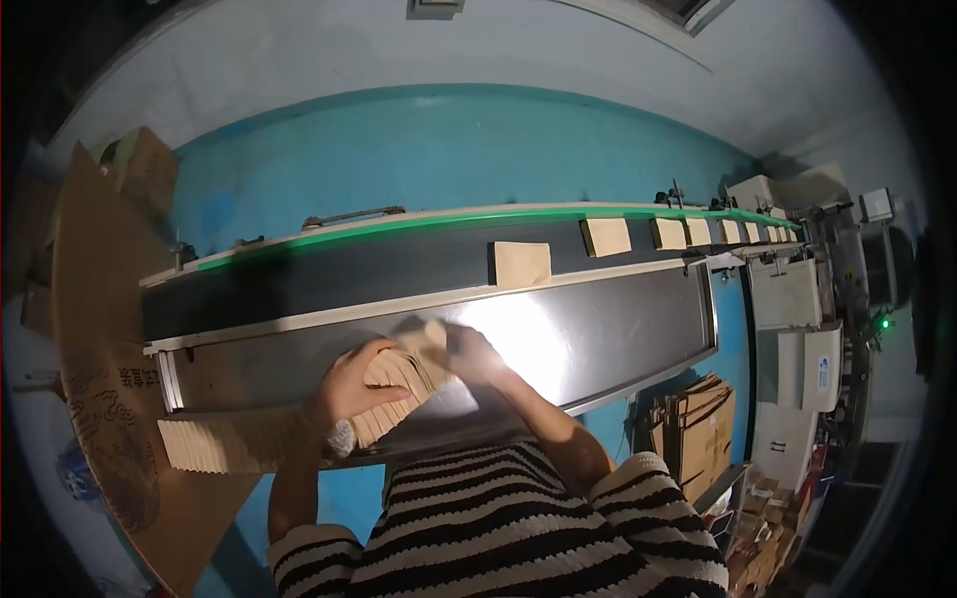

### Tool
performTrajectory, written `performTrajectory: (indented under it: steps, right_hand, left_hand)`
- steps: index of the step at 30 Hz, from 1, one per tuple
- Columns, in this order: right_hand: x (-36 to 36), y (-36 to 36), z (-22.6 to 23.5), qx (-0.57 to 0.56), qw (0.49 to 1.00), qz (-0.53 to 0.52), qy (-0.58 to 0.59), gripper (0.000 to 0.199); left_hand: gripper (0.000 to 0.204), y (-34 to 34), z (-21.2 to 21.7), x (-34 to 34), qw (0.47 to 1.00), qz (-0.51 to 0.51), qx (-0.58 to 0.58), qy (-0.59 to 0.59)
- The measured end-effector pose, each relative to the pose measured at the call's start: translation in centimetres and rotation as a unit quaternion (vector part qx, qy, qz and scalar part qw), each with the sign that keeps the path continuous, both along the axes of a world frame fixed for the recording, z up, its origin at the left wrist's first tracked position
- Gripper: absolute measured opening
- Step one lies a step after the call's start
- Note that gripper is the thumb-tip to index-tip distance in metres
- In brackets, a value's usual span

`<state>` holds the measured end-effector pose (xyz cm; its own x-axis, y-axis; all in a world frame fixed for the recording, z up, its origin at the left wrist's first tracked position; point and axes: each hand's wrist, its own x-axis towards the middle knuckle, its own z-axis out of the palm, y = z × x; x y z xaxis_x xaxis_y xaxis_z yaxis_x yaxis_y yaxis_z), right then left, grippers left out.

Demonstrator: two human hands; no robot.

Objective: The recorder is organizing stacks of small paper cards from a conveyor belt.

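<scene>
My left hand [357, 387] is wrapped round a fanned stack of tan paper packets [389, 414], thumb across the near side. The stack is held over the near edge of a shiny metal table [608, 344]. At its far right end my right hand [471, 354], slightly blurred, has its fingers closed at the edge of a single tan packet [433, 342]; the fingertips are partly hidden. A long row of similar packets [224, 442], standing on edge, lies to the left of my left forearm. Beyond the table, a tan packet [522, 264] lies flat on a dark conveyor belt [349, 269].
More packets [608, 236] lie spaced along the belt toward machinery [877, 264] at the right. A green strip [449, 217] edges the belt's far side. A large cardboard panel [95, 299] stands at the left. Flattened cartons [698, 429] lean at the lower right.
</scene>
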<state>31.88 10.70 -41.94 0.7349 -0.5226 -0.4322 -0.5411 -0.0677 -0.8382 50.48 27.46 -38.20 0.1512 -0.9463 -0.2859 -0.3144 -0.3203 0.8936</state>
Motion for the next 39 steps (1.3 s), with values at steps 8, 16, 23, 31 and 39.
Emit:
performTrajectory:
  steps: [8, 16, 23, 31, 39]
  right_hand:
    - [-1.4, -3.1, -2.6, -0.05, 0.868, -0.474, -0.137, 0.072]
    - [-6.8, -12.3, -7.8, -0.065, 0.77, -0.609, -0.181, 0.082]
    - [2.9, 5.2, -1.7, -0.248, 0.968, 0.018, -0.026, 0.047]
    - [5.4, 8.0, -10.2, 0.087, 0.995, -0.025, -0.028, 0.039]
    - [7.5, -0.5, -15.3, 0.208, 0.934, -0.255, -0.141, 0.044]
  left_hand:
    - [0.071, 0.7, -1.3, 0.3, 0.999, 0.018, -0.017, -0.035]
    - [0.068, 0.2, -2.1, 1.0, 0.999, 0.033, -0.003, 0.023]
    - [0.078, 1.8, -6.4, 2.2, 1.0, 0.018, 0.002, -0.004]
    - [0.078, 4.7, -6.9, 3.9, 1.0, 0.002, -0.001, 0.025]
    - [0.075, 5.0, -6.2, 4.4, 1.0, 0.021, 0.021, 0.005]
